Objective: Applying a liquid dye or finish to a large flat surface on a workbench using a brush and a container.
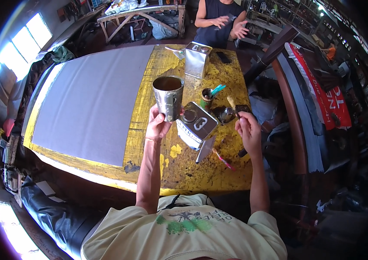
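Observation:
My left hand [160,123] is wrapped round a dented metal cup [168,99], held upright above the yellow table; its inside looks brown. In my right hand [249,128] I grip a paintbrush [240,108], its pale bristles pointing up and to the left. Between the hands stands a rectangular can [200,123] with a dark top and a handle. Behind it are a small tin [206,100] with a turquoise-handled tool in it and a dark round jar [226,115]. A flat blade-like tool [205,149] and a pink-handled brush [223,159] lie nearer me.
A large grey sheet [93,99] covers the left of the stained yellow table [175,175]. Toward the far edge stand a silver can [195,63] and a dark phone-like slab [223,57]. Beyond is another person [218,24]. Draped material with a red banner [322,91] hangs at right.

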`<state>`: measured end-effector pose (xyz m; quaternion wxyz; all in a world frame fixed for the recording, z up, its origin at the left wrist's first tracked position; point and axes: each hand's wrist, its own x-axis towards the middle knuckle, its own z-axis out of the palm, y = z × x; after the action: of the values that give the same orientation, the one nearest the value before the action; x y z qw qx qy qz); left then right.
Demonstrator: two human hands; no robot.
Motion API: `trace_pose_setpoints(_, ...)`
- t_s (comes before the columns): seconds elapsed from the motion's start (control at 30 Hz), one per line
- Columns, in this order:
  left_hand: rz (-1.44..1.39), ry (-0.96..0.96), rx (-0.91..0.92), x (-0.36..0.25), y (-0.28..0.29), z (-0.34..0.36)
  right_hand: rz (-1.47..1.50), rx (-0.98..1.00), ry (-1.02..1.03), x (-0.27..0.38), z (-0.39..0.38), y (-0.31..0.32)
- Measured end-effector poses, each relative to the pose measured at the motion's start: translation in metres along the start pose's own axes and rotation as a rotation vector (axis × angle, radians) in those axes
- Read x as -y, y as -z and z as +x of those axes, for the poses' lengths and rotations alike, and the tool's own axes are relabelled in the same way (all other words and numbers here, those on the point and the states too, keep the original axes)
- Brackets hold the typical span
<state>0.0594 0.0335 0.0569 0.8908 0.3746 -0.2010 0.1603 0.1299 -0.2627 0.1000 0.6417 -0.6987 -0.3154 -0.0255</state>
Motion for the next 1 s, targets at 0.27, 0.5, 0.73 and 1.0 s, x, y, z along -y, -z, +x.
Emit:
trace_pose_setpoints(0.27,-0.058,-0.011,-0.014,0.026,-0.021,0.012,-0.224,0.071,0.411,0.035,0.024,-0.002)
trace_pose_setpoints(0.5,-0.092,0.007,-0.015,0.043,-0.042,0.021,-0.265,0.141,0.573,0.048,0.054,-0.019)
trace_pose_setpoints(0.73,-0.050,-0.005,-0.064,0.045,-0.049,0.022,-0.123,-0.121,0.172,-0.039,0.006,0.011)
trace_pose_setpoints(1.0,-0.075,0.024,-0.026,0.040,-0.016,0.035,-0.644,-0.066,-0.138,-0.250,-0.057,0.057)
